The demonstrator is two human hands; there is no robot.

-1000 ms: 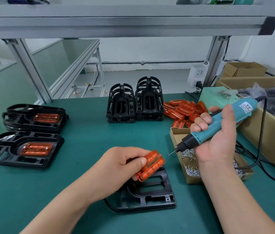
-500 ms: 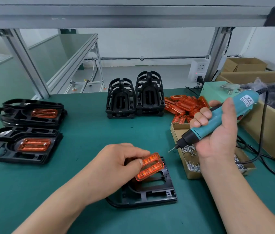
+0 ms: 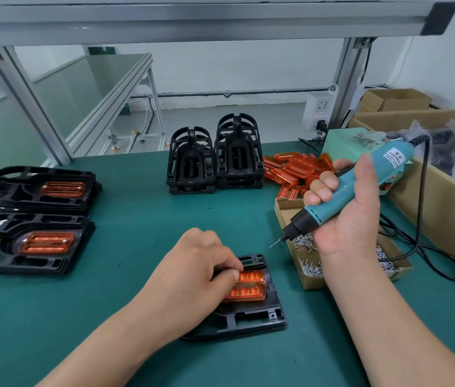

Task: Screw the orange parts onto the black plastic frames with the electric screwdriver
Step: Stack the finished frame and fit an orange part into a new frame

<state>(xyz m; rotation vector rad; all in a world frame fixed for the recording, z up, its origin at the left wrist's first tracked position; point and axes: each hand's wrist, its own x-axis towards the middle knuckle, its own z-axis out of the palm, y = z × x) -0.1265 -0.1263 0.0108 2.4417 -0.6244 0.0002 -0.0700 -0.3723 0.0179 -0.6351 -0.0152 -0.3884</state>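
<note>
Well left of the black frame (image 3: 248, 329) lying in front of me sit two stacks of finished frames (image 3: 33, 244). My left hand (image 3: 195, 275) curls over the frame, thumb and fingertips pinching the orange part (image 3: 248, 287) in its recess. Just right of the frame stands the screw box (image 3: 311, 280). Above it my right hand (image 3: 352, 219) grips the electric screwdriver (image 3: 340, 192), bit angled down-left, clear of the frame.

Your left hand (image 3: 192, 277) hides the orange part's (image 3: 250, 286) left end; the near-left frame stack (image 3: 25, 267) runs off the edge.
</note>
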